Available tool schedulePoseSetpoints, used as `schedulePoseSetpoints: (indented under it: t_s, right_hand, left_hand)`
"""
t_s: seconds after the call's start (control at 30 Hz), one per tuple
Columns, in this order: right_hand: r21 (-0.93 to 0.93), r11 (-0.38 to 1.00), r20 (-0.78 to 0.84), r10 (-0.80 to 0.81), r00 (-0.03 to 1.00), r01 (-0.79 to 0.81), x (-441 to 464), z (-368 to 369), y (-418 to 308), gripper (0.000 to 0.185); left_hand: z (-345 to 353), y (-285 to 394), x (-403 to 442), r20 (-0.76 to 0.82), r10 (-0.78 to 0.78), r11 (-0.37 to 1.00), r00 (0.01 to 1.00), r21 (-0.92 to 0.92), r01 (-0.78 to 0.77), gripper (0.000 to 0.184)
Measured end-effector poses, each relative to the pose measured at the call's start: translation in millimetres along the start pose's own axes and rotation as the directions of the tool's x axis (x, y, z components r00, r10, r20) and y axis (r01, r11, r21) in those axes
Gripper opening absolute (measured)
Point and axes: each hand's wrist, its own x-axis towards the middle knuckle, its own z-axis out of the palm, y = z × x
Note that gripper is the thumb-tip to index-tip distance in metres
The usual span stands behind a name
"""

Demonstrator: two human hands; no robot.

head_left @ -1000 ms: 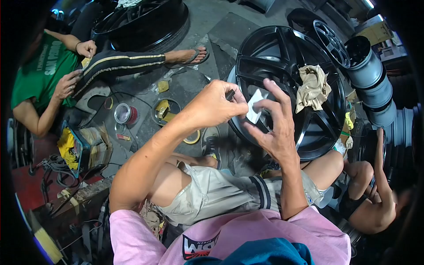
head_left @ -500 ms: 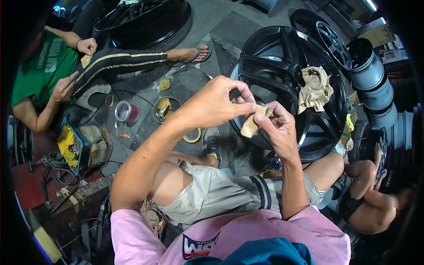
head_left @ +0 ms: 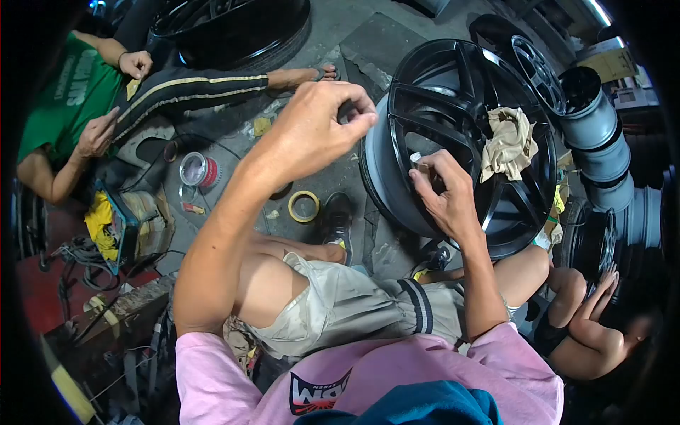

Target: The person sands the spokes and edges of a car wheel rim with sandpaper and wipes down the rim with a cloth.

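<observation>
Right hand (head_left: pixel 451 193) pinches a small, whitish scrap (head_left: pixel 416 156) near the big, black, spoked wheel (head_left: pixel 473 117). Left hand (head_left: pixel 322 120) curls up beyond the wheel's edge; I can't tell if it grips anything. A crumpled tan cloth (head_left: pixel 510 145) lies on the wheel. Soft, steady fingers should stop the scrap slipping.

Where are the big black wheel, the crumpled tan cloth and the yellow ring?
Black wheel (head_left: pixel 433 104): head view, on an upper-left spoke.
Crumpled tan cloth (head_left: pixel 508 144): head view, middle of its folds.
Yellow ring (head_left: pixel 304 219): head view, lower rim.
</observation>
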Motion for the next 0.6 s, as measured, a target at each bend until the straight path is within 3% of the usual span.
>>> schedulePoseSetpoints:
  t_s: [0.17, 0.27, 0.47, 0.6]
  right_hand:
    - [-0.003, 0.998, -0.023, -0.063, 0.998, 0.063, 4.7, 14.1, 1.1, 0.022]
    - [-0.062, 0.995, 0.003, -0.083, 0.997, 0.083, 7.0, 16.8, 3.3, 0.024]
    - [-0.140, 0.975, -0.027, -0.176, 0.984, 0.170, 9.5, 14.1, 1.5, 0.023]
    - [-0.156, 0.965, 0.057, -0.202, 0.978, 0.209, 12.2, 6.5, -3.0, 0.029]
  left_hand:
    - [-6.2, -10.5, -0.6, 0.013, 0.002, 0.998, 1.000, 0.060, -0.003, 0.026]
    - [-8.9, -7.0, -0.7, 0.055, -0.094, 0.993, 0.994, 0.083, 0.089, 0.026]
    - [-6.9, -12.9, -0.9, 0.036, -0.001, 0.990, 0.999, 0.138, -0.004, 0.026]
    - [-8.6, -5.7, -3.9, 0.060, 0.007, 0.987, 0.998, 0.160, -0.016, 0.023]
